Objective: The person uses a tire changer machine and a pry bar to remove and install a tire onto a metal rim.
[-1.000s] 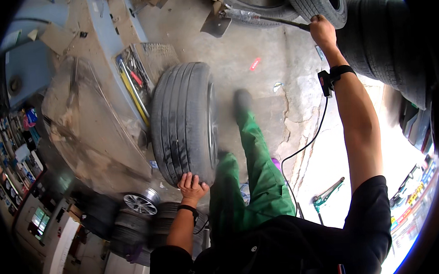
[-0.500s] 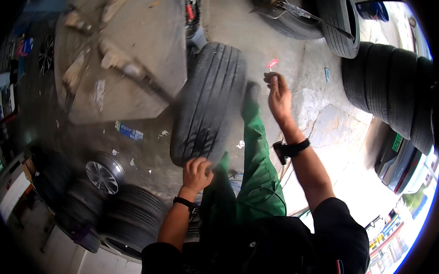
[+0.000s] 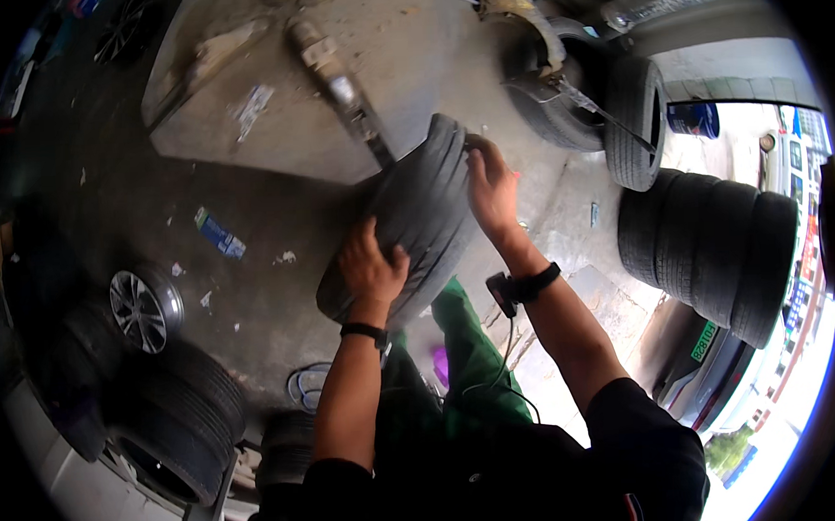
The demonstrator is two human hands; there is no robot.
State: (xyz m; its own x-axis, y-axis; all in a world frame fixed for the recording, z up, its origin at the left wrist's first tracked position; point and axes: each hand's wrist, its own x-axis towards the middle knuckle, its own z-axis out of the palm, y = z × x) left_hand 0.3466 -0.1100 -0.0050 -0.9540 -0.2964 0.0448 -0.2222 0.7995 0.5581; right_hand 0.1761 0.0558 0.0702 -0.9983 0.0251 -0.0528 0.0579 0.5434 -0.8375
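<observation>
A black car tyre (image 3: pixel 425 214) stands tilted on its tread in front of me, beside the corner of a metal platform. My left hand (image 3: pixel 373 267) lies on the near part of the tread, with fingers spread and thumb apart. At the far right edge of the tyre is my right hand (image 3: pixel 492 187), its fingers bent over the shoulder and partly hidden. Both wrists wear black bands.
The metal platform (image 3: pixel 244 138) with clamp arms fills the far left. A tyre row (image 3: pixel 706 248) lies at right, and another tyre (image 3: pixel 635 125) leans behind it. At left are a silver wheel rim (image 3: pixel 140 310) and stacked tyres (image 3: pixel 187 420). Litter dots the floor.
My right hand has come from the air onto the tyre's far right edge. The left hand has slid farther up the tread. The tyre now tilts more to the right.
</observation>
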